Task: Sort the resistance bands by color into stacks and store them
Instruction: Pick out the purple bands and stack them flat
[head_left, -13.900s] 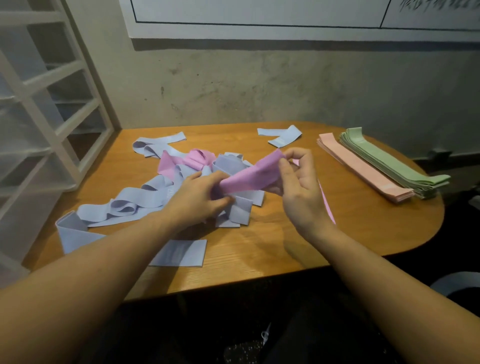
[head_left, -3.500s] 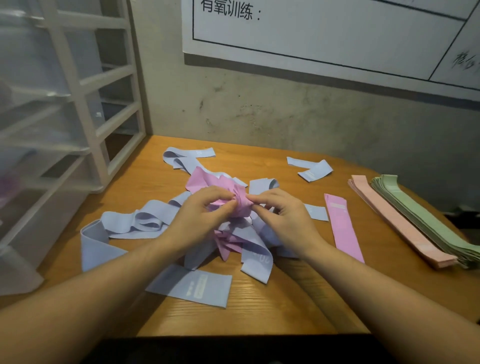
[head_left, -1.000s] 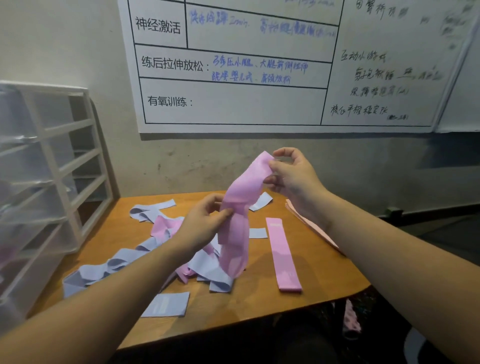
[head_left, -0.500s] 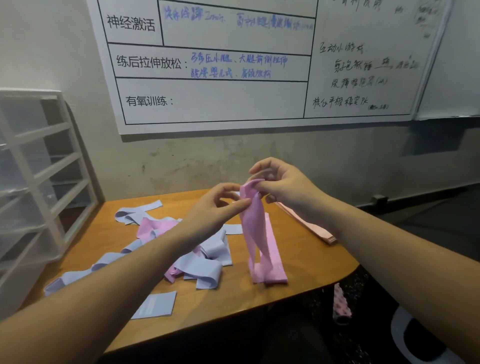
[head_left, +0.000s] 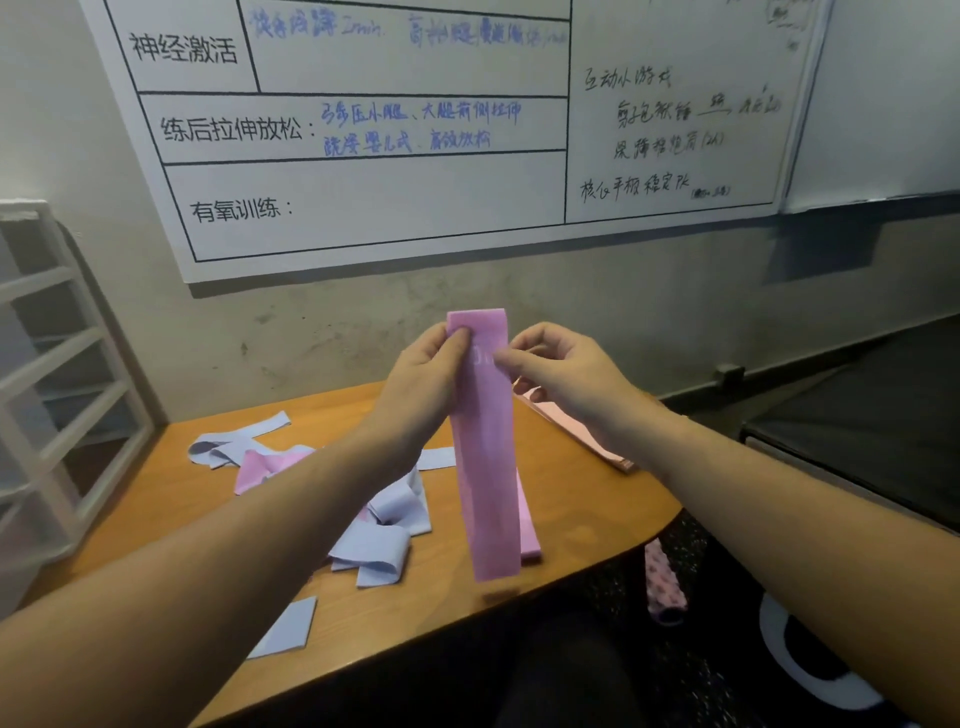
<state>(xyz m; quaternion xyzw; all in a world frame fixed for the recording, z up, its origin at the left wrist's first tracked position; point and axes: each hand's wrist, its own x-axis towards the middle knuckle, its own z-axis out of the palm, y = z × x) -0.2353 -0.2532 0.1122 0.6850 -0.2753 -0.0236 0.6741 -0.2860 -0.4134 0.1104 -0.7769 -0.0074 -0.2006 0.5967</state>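
Pink band (head_left: 485, 457) hangs vertical, top pinched by left hand (head_left: 423, 374), right hand (head_left: 558, 366).

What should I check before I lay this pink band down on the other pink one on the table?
1. Both hands hold the band: ok. The left hand and the right hand pinch the top of the held pink band.
2. Band is flat, with no twist: ok. It hangs straight.
3. Same colour below: ok. A pink band on the table lies right behind the hanging end.
4. Band hangs free of the table: cannot tell. The lower end is near the front edge.
5. Blue bands are apart from the landing place: ok, though close on the left.
6. Peach stack is separate: ok.
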